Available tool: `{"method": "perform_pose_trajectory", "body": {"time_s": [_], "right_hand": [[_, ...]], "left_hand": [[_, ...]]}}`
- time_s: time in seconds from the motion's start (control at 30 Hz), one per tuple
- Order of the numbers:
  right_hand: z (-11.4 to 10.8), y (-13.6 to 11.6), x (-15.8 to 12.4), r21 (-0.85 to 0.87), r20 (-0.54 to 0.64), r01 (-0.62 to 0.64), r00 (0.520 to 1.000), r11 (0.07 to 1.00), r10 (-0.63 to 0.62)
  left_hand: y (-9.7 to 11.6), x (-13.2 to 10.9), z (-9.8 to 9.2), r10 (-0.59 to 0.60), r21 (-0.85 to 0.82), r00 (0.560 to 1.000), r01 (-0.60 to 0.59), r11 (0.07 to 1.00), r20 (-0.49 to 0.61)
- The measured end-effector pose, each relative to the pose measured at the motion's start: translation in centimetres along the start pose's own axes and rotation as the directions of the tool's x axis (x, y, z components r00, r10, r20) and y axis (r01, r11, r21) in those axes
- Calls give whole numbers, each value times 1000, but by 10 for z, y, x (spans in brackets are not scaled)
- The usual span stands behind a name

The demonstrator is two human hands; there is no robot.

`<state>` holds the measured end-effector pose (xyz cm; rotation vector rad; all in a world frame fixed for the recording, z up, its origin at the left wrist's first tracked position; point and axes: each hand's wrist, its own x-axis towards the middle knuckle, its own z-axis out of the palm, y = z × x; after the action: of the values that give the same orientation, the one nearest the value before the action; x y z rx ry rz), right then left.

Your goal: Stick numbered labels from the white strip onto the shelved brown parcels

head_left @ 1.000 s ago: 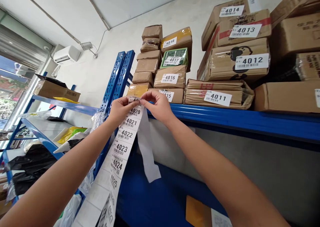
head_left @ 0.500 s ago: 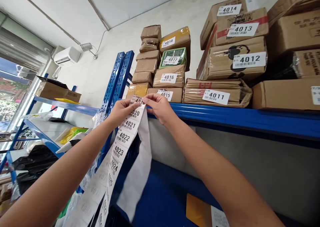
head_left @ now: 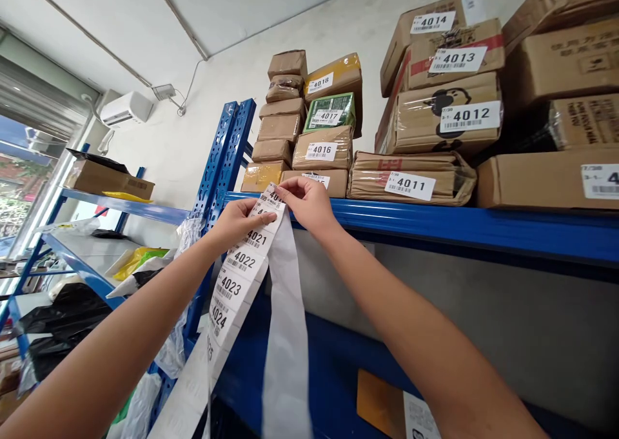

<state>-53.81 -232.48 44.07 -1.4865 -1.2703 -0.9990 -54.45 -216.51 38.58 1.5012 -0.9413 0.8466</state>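
Note:
A long strip of numbered white labels (head_left: pixel 231 289) hangs from both hands, its visible numbers running from 4021 down to 4025. My left hand (head_left: pixel 240 223) pinches the strip's left edge near the top, thumb lying across a label. At the top end, my right hand (head_left: pixel 309 200) has thumb and fingertips closed on the label strip, covering part of a number. Blank white backing (head_left: pixel 287 310) drops behind and to the right. Just behind the hands stand a taped yellow-brown parcel (head_left: pixel 262 176) and a box labelled 4016 (head_left: pixel 323 147).
A blue shelf beam (head_left: pixel 416 223) runs behind the hands, bearing stacked boxes such as the one labelled 4012 (head_left: pixel 420 136). At left rise a perforated blue upright (head_left: pixel 220 149) and another rack with bags (head_left: pixel 62 323). An orange-brown parcel (head_left: pixel 380 400) lies below.
My right hand has shifted slightly right on the strip's top end, while my left thumb sits lower. The backing has swung right and hangs straighter. The view has turned slightly.

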Motion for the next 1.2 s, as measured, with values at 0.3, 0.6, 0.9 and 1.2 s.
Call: {"method": "perform_pose_trajectory", "body": {"time_s": [0.3,0.6,0.9,1.2], "right_hand": [[7,3,3,261,8,-188,981,947,193],[-11,6,9,132,-40,24,999,991,-19],[-29,-27,70,-346,47,255,966,903,-255],[45,-6,93,-811,375,381,921,443,-107]], "left_hand": [[-1,-1,-6,57,104,994,-47,993,-91],[-1,-6,-9,23,253,988,16,967,-150],[-30,-11,-32,-126,177,980,153,972,-157],[-26,-7,-17,-70,124,991,84,989,-110]]}}
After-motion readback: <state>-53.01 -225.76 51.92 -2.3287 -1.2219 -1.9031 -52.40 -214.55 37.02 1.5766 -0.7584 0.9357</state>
